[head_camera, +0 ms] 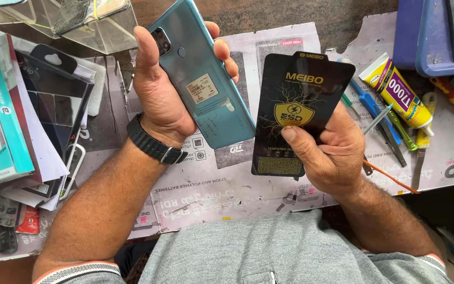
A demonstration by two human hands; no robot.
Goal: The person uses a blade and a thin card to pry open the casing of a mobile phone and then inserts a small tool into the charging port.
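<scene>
Teal smartphone [200,79] is gripped back-up in the left hand [161,100] while a black screen-protector packet [295,113] is pinched in the right hand [332,152], best kept level and edge-held.

Both forearms rise from the bottom of the frame, bare below short grey sleeves. The left hand [166,89] sits left of centre, palm toward the camera, thumb up along one side and fingers curled round the other, closed in a grip; a dark watch band circles its wrist. The right hand [329,150], right of centre, pinches with thumb forward, fingers behind.
</scene>
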